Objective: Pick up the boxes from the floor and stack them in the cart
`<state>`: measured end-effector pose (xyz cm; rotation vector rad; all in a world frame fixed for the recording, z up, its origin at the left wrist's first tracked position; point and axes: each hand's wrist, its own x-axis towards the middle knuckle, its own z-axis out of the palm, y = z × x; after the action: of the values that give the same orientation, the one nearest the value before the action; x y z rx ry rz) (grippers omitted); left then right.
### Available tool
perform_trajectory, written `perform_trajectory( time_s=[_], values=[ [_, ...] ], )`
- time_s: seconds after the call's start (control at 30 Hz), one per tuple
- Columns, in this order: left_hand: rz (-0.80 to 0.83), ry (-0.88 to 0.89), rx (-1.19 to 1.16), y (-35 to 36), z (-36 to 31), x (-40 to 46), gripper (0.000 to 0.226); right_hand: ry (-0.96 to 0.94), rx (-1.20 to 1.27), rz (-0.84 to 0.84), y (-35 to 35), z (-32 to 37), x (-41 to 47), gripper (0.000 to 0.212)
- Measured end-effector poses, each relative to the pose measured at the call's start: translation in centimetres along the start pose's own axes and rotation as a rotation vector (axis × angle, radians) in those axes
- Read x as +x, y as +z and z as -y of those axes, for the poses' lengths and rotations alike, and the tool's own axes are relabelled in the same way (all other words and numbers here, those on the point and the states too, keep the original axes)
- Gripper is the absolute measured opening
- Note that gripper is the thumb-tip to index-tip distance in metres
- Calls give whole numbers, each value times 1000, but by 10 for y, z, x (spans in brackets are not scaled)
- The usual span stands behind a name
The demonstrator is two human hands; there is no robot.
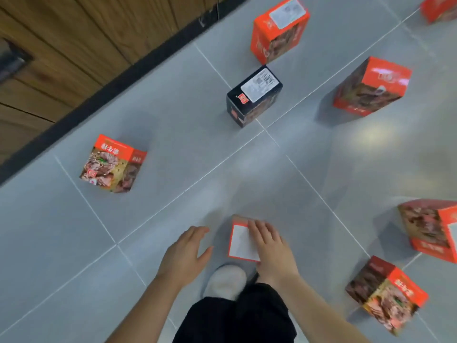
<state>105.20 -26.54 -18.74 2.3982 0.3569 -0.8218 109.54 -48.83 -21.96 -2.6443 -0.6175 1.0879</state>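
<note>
Right hand (272,248) lying flat with straight fingers on the near box (241,242), left hand (185,253) spread, empty, just beside its left side.

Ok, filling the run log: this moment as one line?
phase: reaching | right hand: on white-labelled red box | left hand: open beside it | cart: unseen

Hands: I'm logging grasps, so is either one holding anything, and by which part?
The right hand rests on the top right edge of the white-labelled box; a firm grip cannot be told. The left hand holds nothing.
</note>
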Motion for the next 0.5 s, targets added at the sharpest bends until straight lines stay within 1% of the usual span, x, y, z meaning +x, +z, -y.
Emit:
perform_trajectory(
  time_s=[0.03,0.1,0.13,0.17,0.23,0.3,0.4,0.5],
  values=[
    [-3,-12,-22,5,-1,1,44,-1,-11,-46,1,-1,3,104],
    [3,-32,-51,8,-7,0,47,-36,53,-51,-5,-8,9,89],
    [13,-39,-61,5,-13,-4,50,-42,121,-33,-14,-11,9,83],
    [28,-44,-73,1,-19,-8,54,-39,197,-1,-27,-14,5,81],
    [61,-37,-84,-13,-33,-17,64,-23,317,19,-61,-17,-8,86],
    [87,-1,-69,-36,-51,-29,75,-33,388,3,-100,-14,-28,90],
    [93,70,-21,-80,-87,-42,91,-89,414,-1,-158,-7,-57,82],
    [88,161,-15,-124,-125,-52,106,-189,407,-16,-215,11,-82,90]
  ],
)
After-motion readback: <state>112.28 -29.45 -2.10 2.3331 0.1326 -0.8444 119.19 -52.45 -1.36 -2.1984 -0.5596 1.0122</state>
